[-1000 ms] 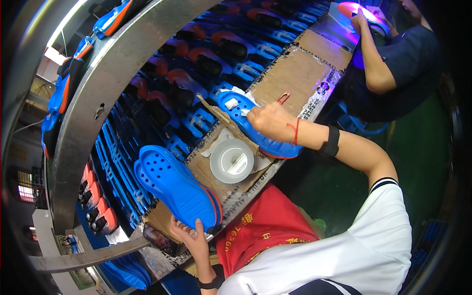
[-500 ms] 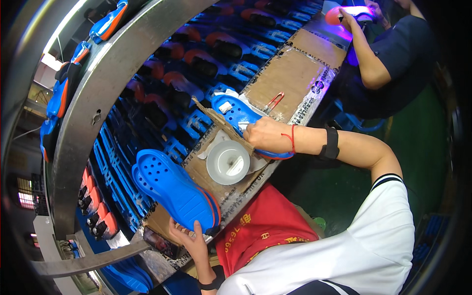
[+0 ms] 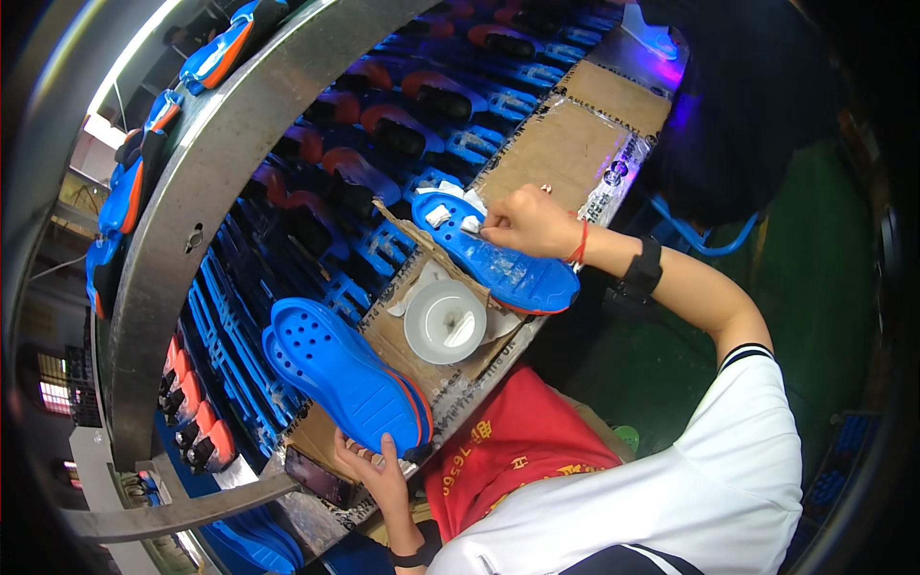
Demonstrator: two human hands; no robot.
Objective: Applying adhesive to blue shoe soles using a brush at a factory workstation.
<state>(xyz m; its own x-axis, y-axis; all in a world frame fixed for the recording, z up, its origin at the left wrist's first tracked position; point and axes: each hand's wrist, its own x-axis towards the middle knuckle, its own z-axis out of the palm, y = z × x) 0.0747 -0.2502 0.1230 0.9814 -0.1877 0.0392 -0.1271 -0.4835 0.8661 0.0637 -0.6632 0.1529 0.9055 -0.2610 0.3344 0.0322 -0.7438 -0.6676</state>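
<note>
My left hand (image 3: 376,471) grips the heel of a blue shoe sole (image 3: 359,383), thumb on top and fingers beneath. This sole lies in a stack, with holes at its front and an orange edge below. My right hand (image 3: 535,222) pinches at a small white wad (image 3: 471,224) on a second blue sole (image 3: 517,271). That sole looks wet. Another white wad (image 3: 438,216) rests on its holed front, and more white scraps (image 3: 458,191) lie along its far edge. Between the soles stands a white bowl (image 3: 446,321) with a little liquid inside.
Taped cardboard (image 3: 565,144) covers the bench. Behind it are racks of blue and orange shoe parts (image 3: 398,134). A curved metal frame (image 3: 182,192) rises at left. A phone (image 3: 318,476) lies near my left hand. A person in dark clothing (image 3: 738,115) is at far right.
My right hand has moved up and away along the right sole, uncovering its heel, and now hides most of the red-handled tool. My left hand stays put. The other person's arms have left sight.
</note>
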